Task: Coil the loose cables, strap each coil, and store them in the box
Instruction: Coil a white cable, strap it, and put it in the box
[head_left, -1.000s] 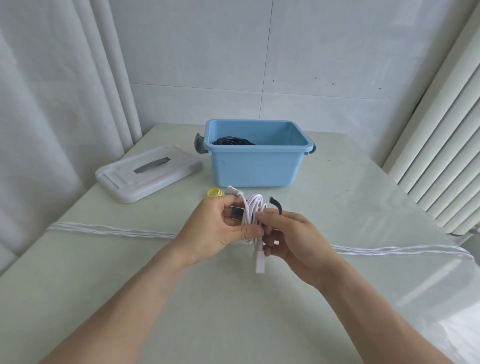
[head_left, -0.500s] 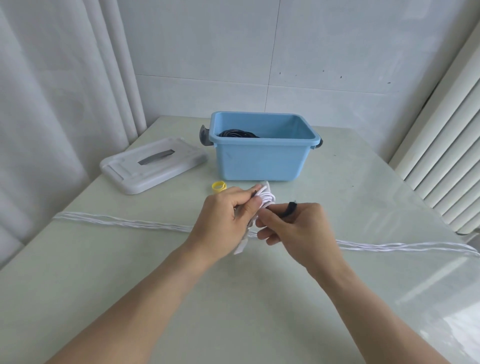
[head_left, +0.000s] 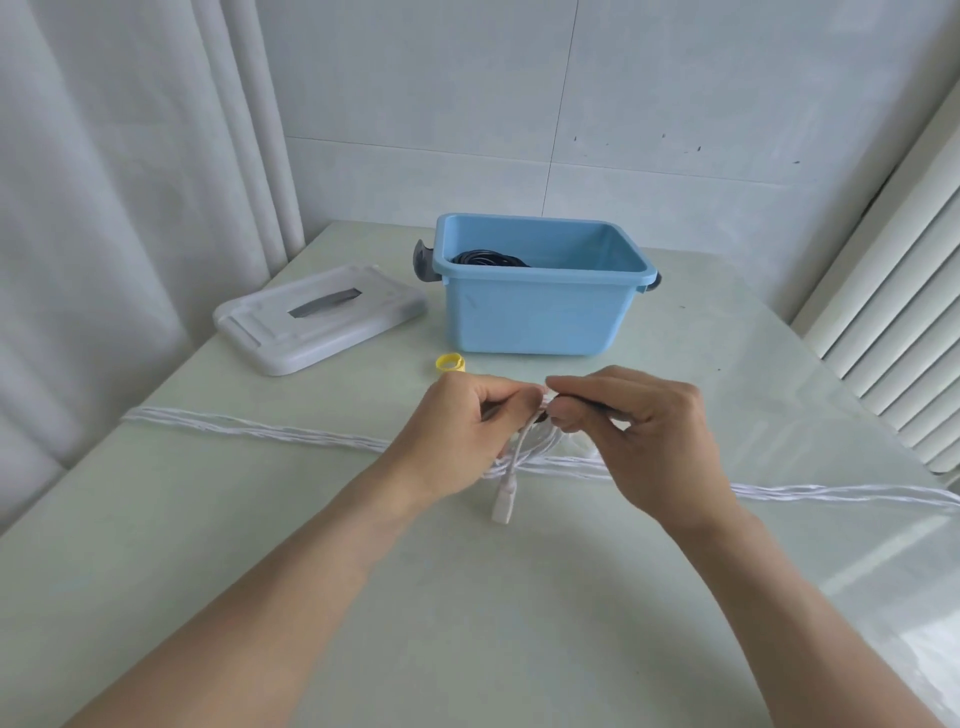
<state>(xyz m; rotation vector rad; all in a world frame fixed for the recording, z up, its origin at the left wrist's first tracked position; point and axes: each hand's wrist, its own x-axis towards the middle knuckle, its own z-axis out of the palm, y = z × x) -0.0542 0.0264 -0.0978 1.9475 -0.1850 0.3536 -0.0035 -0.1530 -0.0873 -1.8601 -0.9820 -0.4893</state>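
The white cable coil (head_left: 524, 447) hangs between both hands above the table's middle, its plug end (head_left: 505, 501) pointing toward the near edge. The left hand (head_left: 457, 431) grips the coil; the right hand (head_left: 639, 431) pinches a dark strap (head_left: 553, 402) at its top. Straight beyond, toward the far edge, the open blue box (head_left: 540, 312) holds a black coil (head_left: 488, 258).

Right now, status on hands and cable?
Left hand gripping white cable coil. Right hand pinching black strap at it. Blue box open, unobstructed.
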